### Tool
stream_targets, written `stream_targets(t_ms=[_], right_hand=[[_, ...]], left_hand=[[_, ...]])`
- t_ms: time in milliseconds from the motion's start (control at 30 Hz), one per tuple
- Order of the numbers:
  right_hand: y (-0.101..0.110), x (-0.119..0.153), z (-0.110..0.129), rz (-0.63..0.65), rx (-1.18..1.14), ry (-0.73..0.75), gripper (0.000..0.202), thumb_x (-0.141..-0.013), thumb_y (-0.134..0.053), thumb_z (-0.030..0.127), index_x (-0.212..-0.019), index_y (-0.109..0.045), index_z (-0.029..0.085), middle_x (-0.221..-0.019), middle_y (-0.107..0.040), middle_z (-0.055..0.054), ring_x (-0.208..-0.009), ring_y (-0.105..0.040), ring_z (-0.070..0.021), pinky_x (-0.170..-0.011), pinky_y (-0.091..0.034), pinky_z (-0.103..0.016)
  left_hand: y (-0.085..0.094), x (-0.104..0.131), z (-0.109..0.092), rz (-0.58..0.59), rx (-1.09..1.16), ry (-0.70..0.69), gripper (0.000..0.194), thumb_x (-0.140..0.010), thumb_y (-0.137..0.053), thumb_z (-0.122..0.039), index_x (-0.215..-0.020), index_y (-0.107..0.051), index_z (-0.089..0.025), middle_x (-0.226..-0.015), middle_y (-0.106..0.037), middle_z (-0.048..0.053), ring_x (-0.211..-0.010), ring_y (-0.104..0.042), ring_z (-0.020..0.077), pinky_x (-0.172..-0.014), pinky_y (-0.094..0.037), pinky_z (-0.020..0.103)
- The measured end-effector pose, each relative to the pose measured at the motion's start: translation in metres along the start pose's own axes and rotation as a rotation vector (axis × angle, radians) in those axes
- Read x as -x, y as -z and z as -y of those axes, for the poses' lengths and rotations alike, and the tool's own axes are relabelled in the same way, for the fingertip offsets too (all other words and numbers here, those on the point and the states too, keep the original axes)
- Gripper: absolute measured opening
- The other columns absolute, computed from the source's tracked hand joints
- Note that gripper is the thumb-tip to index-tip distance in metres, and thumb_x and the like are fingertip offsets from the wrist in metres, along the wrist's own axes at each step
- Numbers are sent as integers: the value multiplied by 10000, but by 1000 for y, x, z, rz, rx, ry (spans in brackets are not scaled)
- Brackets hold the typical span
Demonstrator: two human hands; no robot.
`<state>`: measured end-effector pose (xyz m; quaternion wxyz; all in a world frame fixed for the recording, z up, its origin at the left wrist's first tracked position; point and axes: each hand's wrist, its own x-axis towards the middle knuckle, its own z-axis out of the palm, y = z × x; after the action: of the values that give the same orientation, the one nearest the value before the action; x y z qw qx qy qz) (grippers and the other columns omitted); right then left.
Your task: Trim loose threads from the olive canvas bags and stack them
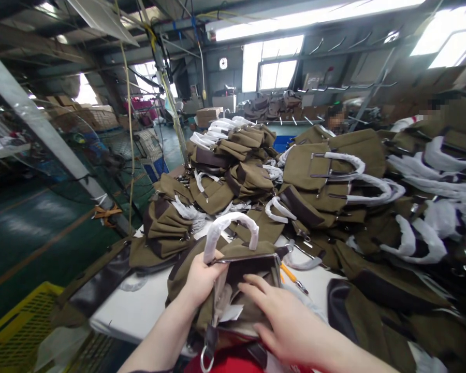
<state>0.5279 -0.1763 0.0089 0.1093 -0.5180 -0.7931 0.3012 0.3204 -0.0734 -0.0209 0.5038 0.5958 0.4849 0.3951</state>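
Item in hand: one olive canvas bag [233,280] with dark trim, lying at the near edge of the white table [140,311], mouth toward you. Your left hand [202,277] is closed on the bag's upper rim beside the paper-wrapped handle [227,230], holding the mouth apart; your right hand [283,321] lies open and flat on the bag's front panel, fingers spread, gripping nothing. Risks, as judged: the bag overhangs the table edge toward your lap, so a slack left grip could let it slide off; the white paper stuffing [227,311] sits loose in the mouth and could spill out; the metal ring [205,357] dangling on its strap below may catch on the edge. Surroundings: an orange-handled tool [291,277] lies just beside the bag on its right, partly tucked under it, near your right fingers. A large heap of finished bags [334,176] crowds the table behind and to the right, leaving little bare surface. A yellow crate [19,321] stands on the floor to the left. Another person [336,118] sits well beyond the heap.
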Motion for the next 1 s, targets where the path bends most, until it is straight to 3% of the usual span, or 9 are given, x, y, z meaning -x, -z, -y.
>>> stream_targets(t_ms=[100, 233, 300, 400, 467, 567, 767, 1000], right_hand=[[-8, -25, 3, 58, -41, 162, 491, -819, -630, 206, -1278, -601, 377, -1377, -601, -13, -1169, -618, -241, -1023, -494, -387], [-29, -54, -4, 26, -80, 316, 158, -880, -604, 242, -941, -748, 266, -1009, -734, -26, -943, -625, -190, -869, -472, -308], [-37, -60, -10, 45, -238, 291, 181, -886, -572, 239, -785, -720, 210, -791, -700, -5, -770, -579, -153, -748, -438, -277], [-43, -61, -16, 102, -617, 44, 346, -881, -559, 421, -648, -600, 167, -601, -543, 31, -583, -449, -107, -575, -348, -250], [-44, -59, -19, 138, -792, -109, 488, -822, -570, 616, -622, -541, 172, -547, -480, 40, -522, -407, -97, -511, -301, -246], [-45, -57, -21, 183, -861, -197, 623, -733, -556, 786, -620, -540, 173, -513, -501, 29, -471, -424, -96, -471, -301, -241], [-45, -56, -26, 192, -857, -225, 665, -703, -556, 816, -612, -589, 158, -492, -525, 17, -430, -437, -87, -434, -312, -229], [-43, -53, -25, 240, -1041, -249, 629, -708, -616, 737, -661, -698, 115, -590, -661, -50, -433, -487, -78, -411, -351, -200]], left_hand=[[-5, 2, -3, -7, 30, 12, 259, -671, -732, -382, -600, -615, -162, -569, -548, -18, -594, -487, 129, -602, -400, 250], [-6, 6, -3, -1, 79, 37, 259, -660, -732, -381, -600, -607, -162, -587, -562, -7, -615, -493, 133, -607, -405, 250], [-5, 9, -3, 19, 93, 46, 261, -663, -729, -381, -599, -601, -162, -574, -543, -12, -603, -472, 125, -597, -386, 246], [-2, 13, -2, 26, 91, 43, 261, -672, -727, -374, -594, -587, -167, -564, -519, -19, -598, -451, 118, -592, -369, 240], [-1, 15, -1, 33, 87, 46, 263, -669, -723, -371, -587, -577, -168, -566, -509, -20, -600, -442, 117, -592, -364, 239], [-2, 15, 0, 62, 77, 67, 267, -664, -713, -381, -592, -575, -165, -583, -509, -17, -610, -444, 120, -602, -365, 244], [-8, 13, 3, 64, 32, 74, 264, -667, -691, -389, -599, -569, -165, -589, -509, -16, -617, -441, 128, -612, -355, 255], [-9, 11, 1, 88, 1, 83, 255, -670, -675, -391, -616, -590, -156, -590, -520, -11, -620, -457, 138, -624, -370, 267]])
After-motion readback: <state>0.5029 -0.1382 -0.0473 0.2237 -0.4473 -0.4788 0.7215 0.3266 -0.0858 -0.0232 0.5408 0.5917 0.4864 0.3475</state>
